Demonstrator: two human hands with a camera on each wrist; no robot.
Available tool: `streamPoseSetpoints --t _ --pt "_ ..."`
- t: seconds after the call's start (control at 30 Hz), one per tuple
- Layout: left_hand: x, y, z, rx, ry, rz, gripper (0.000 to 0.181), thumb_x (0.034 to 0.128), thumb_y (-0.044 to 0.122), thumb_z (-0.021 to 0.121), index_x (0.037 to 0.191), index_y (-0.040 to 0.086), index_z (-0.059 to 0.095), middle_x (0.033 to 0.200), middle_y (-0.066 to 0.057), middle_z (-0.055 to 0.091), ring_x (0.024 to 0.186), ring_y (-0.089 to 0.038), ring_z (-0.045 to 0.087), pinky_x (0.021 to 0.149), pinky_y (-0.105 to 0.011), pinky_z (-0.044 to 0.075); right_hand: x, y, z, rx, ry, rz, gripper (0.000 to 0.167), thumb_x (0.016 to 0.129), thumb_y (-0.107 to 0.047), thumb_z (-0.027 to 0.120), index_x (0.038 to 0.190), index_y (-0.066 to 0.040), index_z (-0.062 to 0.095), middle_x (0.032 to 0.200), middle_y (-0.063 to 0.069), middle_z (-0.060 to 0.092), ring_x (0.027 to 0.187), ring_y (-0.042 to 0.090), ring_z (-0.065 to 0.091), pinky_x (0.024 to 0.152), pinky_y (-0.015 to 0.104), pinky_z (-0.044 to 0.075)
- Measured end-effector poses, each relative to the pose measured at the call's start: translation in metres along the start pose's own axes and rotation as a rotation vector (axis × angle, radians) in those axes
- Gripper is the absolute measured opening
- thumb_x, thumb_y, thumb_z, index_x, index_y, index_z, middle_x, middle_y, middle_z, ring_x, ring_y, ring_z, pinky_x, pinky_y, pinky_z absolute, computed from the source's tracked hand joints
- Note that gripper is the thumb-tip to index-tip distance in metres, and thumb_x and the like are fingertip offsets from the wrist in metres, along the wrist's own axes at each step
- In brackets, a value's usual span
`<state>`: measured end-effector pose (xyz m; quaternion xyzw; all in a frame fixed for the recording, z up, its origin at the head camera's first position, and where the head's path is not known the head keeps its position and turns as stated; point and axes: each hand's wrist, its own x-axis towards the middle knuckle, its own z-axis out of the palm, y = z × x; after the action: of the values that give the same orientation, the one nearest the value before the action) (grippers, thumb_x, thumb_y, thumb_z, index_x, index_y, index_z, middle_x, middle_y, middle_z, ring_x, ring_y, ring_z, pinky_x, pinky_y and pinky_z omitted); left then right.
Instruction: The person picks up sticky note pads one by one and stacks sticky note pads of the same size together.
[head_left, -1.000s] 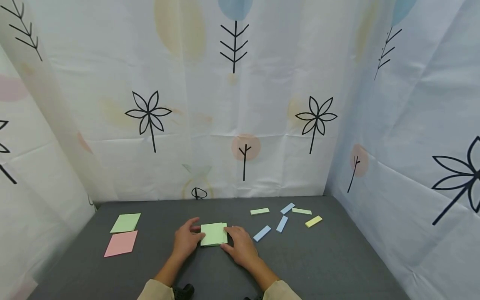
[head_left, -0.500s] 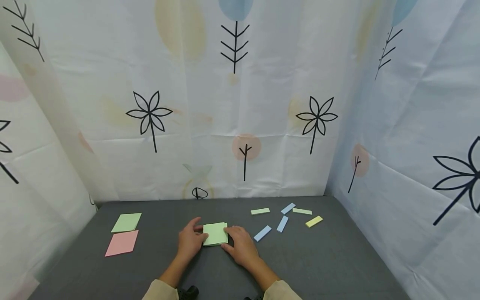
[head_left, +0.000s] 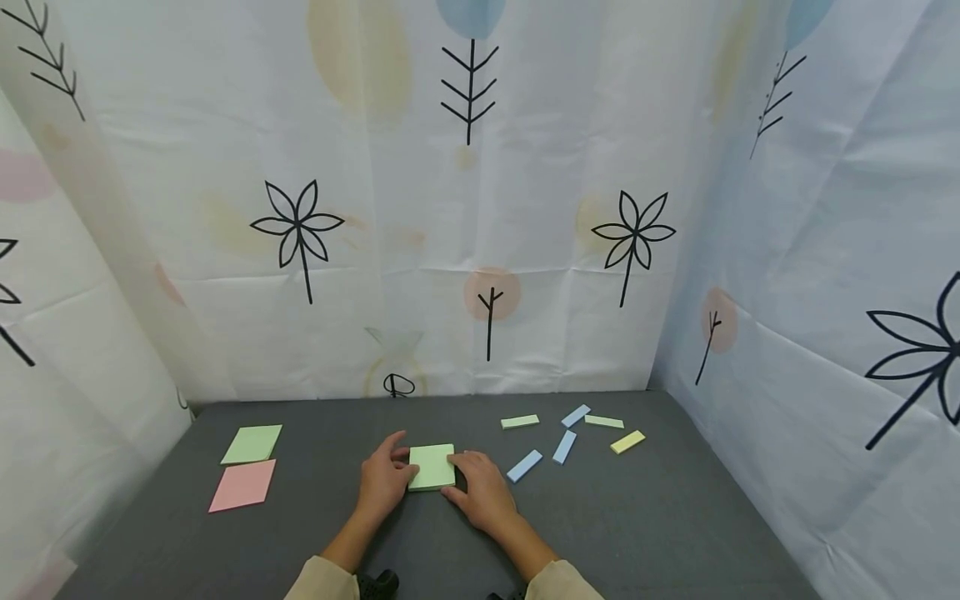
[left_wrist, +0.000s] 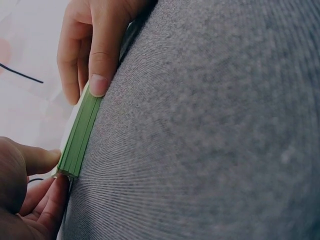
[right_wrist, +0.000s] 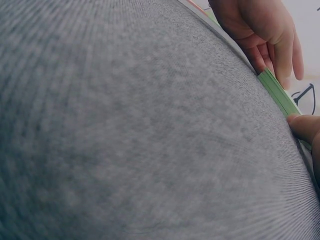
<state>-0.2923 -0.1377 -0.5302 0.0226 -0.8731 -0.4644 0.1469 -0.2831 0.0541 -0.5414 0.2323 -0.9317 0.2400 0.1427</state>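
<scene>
A light-green square stack of flat pieces, perhaps card or foam (head_left: 432, 468), lies between the two hands on the dark grey cloth-like surface (head_left: 660, 533). The left hand (head_left: 381, 485) is partly curled at the stack's left side, thumb on its near-left corner, forefinger lifted. The right hand (head_left: 483, 493) grips the opposite side in a wide pinch, thumb against the near edge and a finger reaching over the top right. Both are spread only about as far as the stack needs.

The step in hand seems to be squaring the layers, whose edges look close to flush in the left wrist view. The next move probably calls for light, even inward pressure, then letting go without dragging the top piece.

The stack lies flat, one edge facing the person; being about square, it has no clear long axis. Its layered edges run left to right, from one hand to the other. Well left of the left hand lie a thin green square (head_left: 252, 445) and a thin pink square (head_left: 243, 486).
</scene>
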Motion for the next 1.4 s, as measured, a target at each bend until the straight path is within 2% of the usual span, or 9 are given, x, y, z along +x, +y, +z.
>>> streamPoseSetpoints --t 0.47,0.83,0.93,1.17,1.4 --pt "0.000 -0.001 0.000 0.004 -0.006 0.025 0.060 0.0790 0.002 0.075 0.135 0.001 0.054 0.111 -0.019 0.068 0.079 -0.021 0.068 0.067 -0.038 0.053 0.000 0.000 0.000 0.002 -0.004 0.010 0.048 0.085 -0.034 0.075 0.126 -0.012 0.064 0.124 0.006 0.063 0.121 0.025 0.052 0.098 0.044 0.043" --pt "0.001 -0.004 -0.006 -0.041 -0.032 0.017 0.061 0.0795 0.003 0.076 0.136 0.003 0.053 0.115 -0.020 0.066 0.082 -0.022 0.067 0.067 -0.039 0.052 0.002 0.000 0.000 0.007 -0.007 0.019 0.048 0.085 -0.035 0.075 0.126 -0.012 0.063 0.125 0.006 0.062 0.122 0.025 0.052 0.098 0.044 0.042" --pt "0.002 -0.007 -0.010 -0.036 -0.018 0.054 0.056 0.0796 0.003 0.077 0.132 0.003 0.057 0.114 -0.018 0.066 0.085 -0.023 0.067 0.067 -0.039 0.053 0.001 0.000 -0.001 0.014 -0.001 0.016 0.048 0.085 -0.034 0.075 0.126 -0.011 0.063 0.125 0.007 0.062 0.121 0.026 0.052 0.098 0.044 0.043" --pt "0.009 -0.017 -0.024 0.010 0.046 0.181 0.045 0.0806 0.004 0.077 0.124 0.004 0.064 0.114 -0.012 0.067 0.091 -0.026 0.064 0.074 -0.045 0.051 0.001 -0.001 -0.005 0.029 0.014 0.002 0.047 0.085 -0.030 0.076 0.125 -0.009 0.064 0.124 0.007 0.062 0.120 0.026 0.053 0.098 0.044 0.043" --pt "0.015 -0.027 -0.041 0.161 0.124 0.256 0.040 0.0793 0.007 0.079 0.118 0.006 0.068 0.112 -0.015 0.067 0.099 -0.035 0.059 0.080 -0.053 0.047 0.001 0.000 -0.003 0.029 0.015 0.001 0.047 0.085 -0.031 0.076 0.125 -0.010 0.063 0.124 0.006 0.062 0.121 0.026 0.052 0.098 0.044 0.042"
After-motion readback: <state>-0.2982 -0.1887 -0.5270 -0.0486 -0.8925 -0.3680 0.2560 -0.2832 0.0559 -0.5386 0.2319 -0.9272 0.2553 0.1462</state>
